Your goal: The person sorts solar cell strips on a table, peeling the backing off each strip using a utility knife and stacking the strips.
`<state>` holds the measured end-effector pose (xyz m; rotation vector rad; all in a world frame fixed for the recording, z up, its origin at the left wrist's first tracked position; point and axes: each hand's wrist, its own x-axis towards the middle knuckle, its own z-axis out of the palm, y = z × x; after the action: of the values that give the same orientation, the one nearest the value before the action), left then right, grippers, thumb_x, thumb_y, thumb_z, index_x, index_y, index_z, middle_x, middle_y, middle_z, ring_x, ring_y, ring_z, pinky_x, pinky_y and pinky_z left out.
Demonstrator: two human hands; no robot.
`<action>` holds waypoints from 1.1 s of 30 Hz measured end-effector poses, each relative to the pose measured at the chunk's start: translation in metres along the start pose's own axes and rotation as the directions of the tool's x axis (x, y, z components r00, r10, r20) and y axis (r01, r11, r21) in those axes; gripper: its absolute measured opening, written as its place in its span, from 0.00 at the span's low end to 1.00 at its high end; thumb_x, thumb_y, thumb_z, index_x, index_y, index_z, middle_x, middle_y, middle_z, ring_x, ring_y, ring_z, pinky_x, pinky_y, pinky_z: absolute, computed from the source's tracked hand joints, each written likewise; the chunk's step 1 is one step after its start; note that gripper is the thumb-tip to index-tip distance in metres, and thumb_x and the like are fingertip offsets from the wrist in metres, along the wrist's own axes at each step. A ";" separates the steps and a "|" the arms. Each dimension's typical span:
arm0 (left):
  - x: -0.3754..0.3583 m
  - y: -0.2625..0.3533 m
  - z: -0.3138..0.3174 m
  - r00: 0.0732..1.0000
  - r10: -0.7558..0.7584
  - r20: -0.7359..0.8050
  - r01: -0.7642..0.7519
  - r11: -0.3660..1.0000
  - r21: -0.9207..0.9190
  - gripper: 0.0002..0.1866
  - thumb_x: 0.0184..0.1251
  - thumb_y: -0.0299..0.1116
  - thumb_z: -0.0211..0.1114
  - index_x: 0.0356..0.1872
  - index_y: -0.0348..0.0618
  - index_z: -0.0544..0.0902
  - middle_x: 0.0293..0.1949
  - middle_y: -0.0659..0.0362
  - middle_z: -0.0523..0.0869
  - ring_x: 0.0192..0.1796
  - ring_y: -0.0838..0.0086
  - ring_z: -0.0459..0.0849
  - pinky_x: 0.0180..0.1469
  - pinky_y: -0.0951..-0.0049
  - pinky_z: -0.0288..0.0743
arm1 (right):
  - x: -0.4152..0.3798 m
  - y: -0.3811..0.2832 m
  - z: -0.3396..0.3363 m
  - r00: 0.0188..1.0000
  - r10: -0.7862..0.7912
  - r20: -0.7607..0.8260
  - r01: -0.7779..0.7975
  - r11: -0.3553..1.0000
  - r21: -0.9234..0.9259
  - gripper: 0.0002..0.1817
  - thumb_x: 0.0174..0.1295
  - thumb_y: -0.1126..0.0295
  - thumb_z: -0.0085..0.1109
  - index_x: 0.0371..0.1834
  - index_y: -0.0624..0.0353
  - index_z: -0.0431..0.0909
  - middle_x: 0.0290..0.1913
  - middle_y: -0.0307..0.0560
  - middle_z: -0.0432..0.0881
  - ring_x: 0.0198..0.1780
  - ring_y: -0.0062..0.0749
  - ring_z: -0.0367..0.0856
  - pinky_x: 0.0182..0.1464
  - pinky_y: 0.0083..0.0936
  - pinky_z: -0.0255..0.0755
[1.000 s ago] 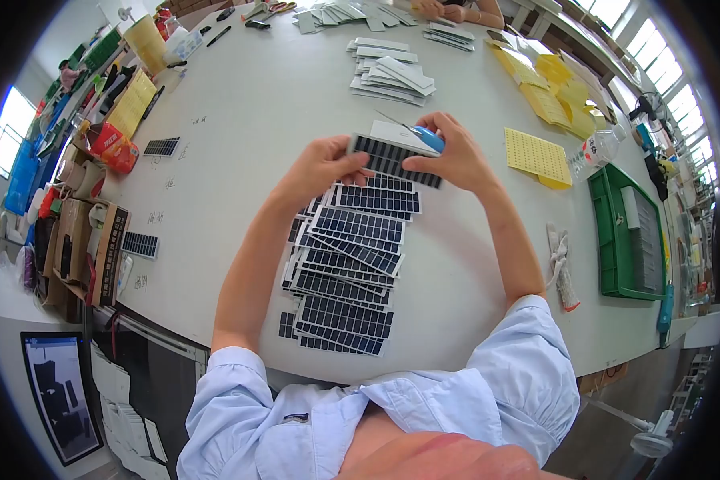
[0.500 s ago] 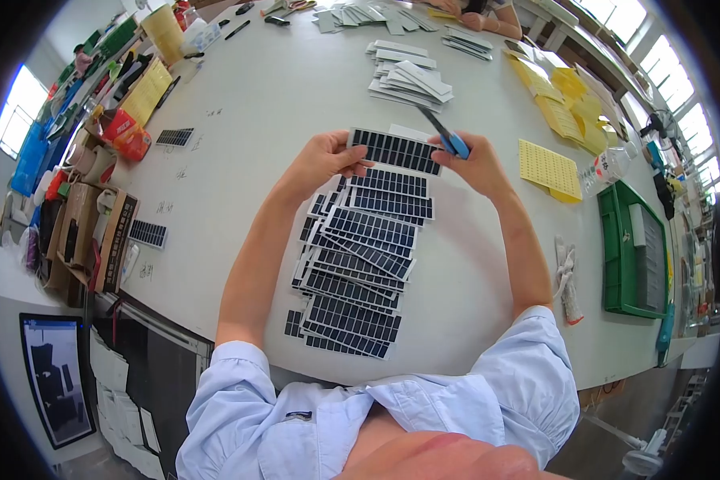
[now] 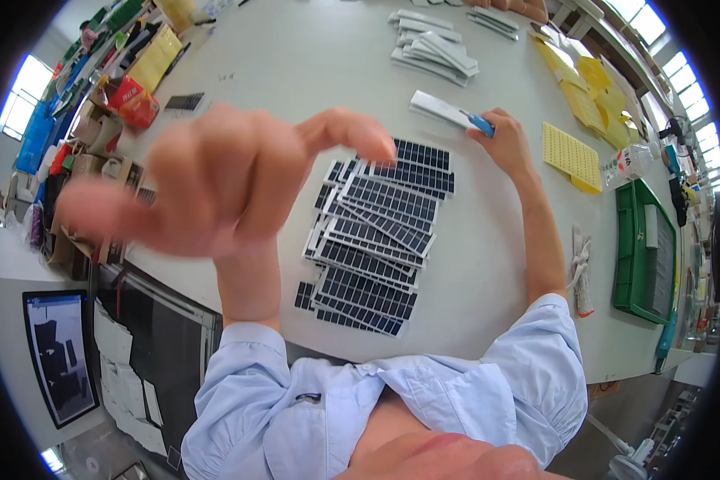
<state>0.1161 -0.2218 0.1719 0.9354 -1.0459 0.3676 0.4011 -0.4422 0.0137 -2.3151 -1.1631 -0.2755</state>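
Observation:
My left hand [image 3: 216, 172] is raised close to the camera, blurred by motion. One finger stretches to the right, others are bent, and nothing shows in it. Over the table, my right hand [image 3: 504, 144] holds a blue-handled tool [image 3: 481, 124]; its fingers are at the right end of a white strip [image 3: 436, 107]. Below that strip lies a long overlapping pile of small solar panels [image 3: 380, 228], dark cell faces up. The raised left hand covers part of the table left of the pile.
White strips [image 3: 432, 48] are stacked at the back. On the right are a yellow dotted sheet [image 3: 570, 150], a plastic bottle [image 3: 628, 164], a glove [image 3: 582, 272] and a green tray [image 3: 626, 264]. A red package [image 3: 132, 102] and boxes line the left edge. Another person's arm [image 3: 524, 8] rests far back.
My left hand has let go of the solar panel and risen left toward the camera. That panel's dark face no longer shows between my hands. My right hand keeps the blue-handled tool.

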 end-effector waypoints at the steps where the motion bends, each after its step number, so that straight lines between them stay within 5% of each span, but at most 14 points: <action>1: 0.004 0.006 0.009 0.998 -0.004 0.066 0.004 1.000 -0.010 0.31 0.76 0.57 0.50 0.11 0.55 0.64 0.14 0.67 0.69 0.18 0.82 0.71 0.60 0.54 0.73 | 0.001 -0.008 -0.007 0.992 0.065 0.113 -0.068 0.997 0.030 0.10 0.58 0.65 0.69 0.37 0.59 0.85 0.33 0.48 0.82 0.32 0.46 0.81 0.38 0.35 0.73; 2: 0.007 0.010 0.016 0.990 -0.005 0.140 0.008 1.000 -0.021 0.30 0.77 0.55 0.50 0.11 0.55 0.66 0.14 0.66 0.71 0.17 0.82 0.73 0.57 0.54 0.77 | 0.002 -0.016 -0.011 0.956 0.178 0.235 -0.208 0.971 0.114 0.12 0.58 0.63 0.69 0.39 0.60 0.85 0.32 0.49 0.83 0.32 0.42 0.81 0.39 0.32 0.73; 7: -0.004 0.011 0.060 0.984 0.178 -0.011 -0.178 0.975 -0.136 0.24 0.73 0.31 0.46 0.10 0.48 0.66 0.13 0.61 0.72 0.13 0.77 0.73 0.43 0.55 0.87 | -0.001 -0.034 -0.011 0.930 0.122 0.346 -0.204 0.956 0.211 0.15 0.57 0.60 0.70 0.40 0.59 0.85 0.34 0.49 0.84 0.36 0.41 0.81 0.42 0.31 0.74; 8: 0.001 0.007 0.052 0.983 0.181 -0.011 -0.181 0.974 -0.138 0.24 0.73 0.31 0.46 0.10 0.48 0.66 0.13 0.61 0.72 0.13 0.77 0.73 0.43 0.55 0.87 | -0.002 -0.036 -0.010 0.921 0.117 0.372 -0.181 0.973 0.141 0.16 0.57 0.59 0.70 0.42 0.58 0.85 0.37 0.49 0.85 0.39 0.41 0.82 0.45 0.33 0.74; 10: 0.015 -0.001 0.032 0.876 0.123 0.467 -0.049 0.985 -0.168 0.25 0.79 0.39 0.44 0.14 0.58 0.62 0.15 0.74 0.62 0.18 0.84 0.69 0.47 0.65 0.83 | -0.003 -0.045 -0.009 0.874 0.166 0.458 -0.201 0.979 0.030 0.21 0.55 0.53 0.71 0.46 0.54 0.84 0.43 0.46 0.85 0.48 0.43 0.81 0.50 0.37 0.72; 13: 0.016 0.006 0.047 0.910 0.192 0.368 -0.147 0.978 -0.147 0.27 0.78 0.35 0.42 0.11 0.58 0.57 0.12 0.73 0.57 0.10 0.86 0.60 0.45 0.53 0.88 | -0.010 -0.057 -0.006 0.894 0.111 0.433 -0.129 0.992 0.012 0.22 0.53 0.52 0.73 0.47 0.52 0.84 0.40 0.44 0.85 0.47 0.43 0.81 0.51 0.37 0.72; 16: 0.010 0.010 0.052 0.920 0.184 0.346 -0.131 0.977 -0.170 0.27 0.78 0.34 0.42 0.10 0.56 0.57 0.13 0.72 0.58 0.12 0.86 0.62 0.46 0.47 0.86 | -0.007 -0.063 -0.003 0.868 0.111 0.483 -0.125 0.992 -0.002 0.24 0.48 0.56 0.76 0.46 0.55 0.82 0.40 0.46 0.84 0.46 0.43 0.80 0.50 0.36 0.71; 23: 0.013 0.002 0.059 0.926 0.228 0.302 -0.174 0.965 -0.195 0.27 0.78 0.35 0.41 0.10 0.56 0.57 0.14 0.72 0.60 0.11 0.85 0.61 0.47 0.48 0.87 | -0.002 -0.066 -0.009 0.880 0.176 0.442 -0.213 0.976 0.036 0.20 0.48 0.64 0.77 0.39 0.61 0.78 0.38 0.49 0.81 0.41 0.41 0.78 0.46 0.34 0.70; 30: 0.013 0.004 0.059 0.915 0.199 0.352 -0.137 0.972 -0.193 0.27 0.79 0.37 0.41 0.11 0.56 0.58 0.13 0.72 0.59 0.11 0.86 0.61 0.51 0.47 0.85 | -0.004 -0.055 -0.002 0.943 0.071 0.325 -0.126 0.981 0.149 0.15 0.52 0.66 0.73 0.37 0.62 0.79 0.34 0.51 0.81 0.38 0.41 0.79 0.42 0.34 0.71; 33: 0.011 0.001 0.060 0.923 0.216 0.320 -0.133 0.956 -0.262 0.28 0.80 0.38 0.41 0.11 0.56 0.59 0.13 0.72 0.59 0.11 0.86 0.61 0.52 0.48 0.85 | -0.002 -0.057 -0.006 0.899 0.165 0.405 -0.246 0.957 0.155 0.13 0.55 0.66 0.71 0.36 0.62 0.80 0.30 0.49 0.82 0.34 0.40 0.79 0.41 0.33 0.71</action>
<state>0.0868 -0.2707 0.1928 0.7056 -1.4702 0.2225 0.3544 -0.4187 0.0384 -2.3436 -1.0487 0.3834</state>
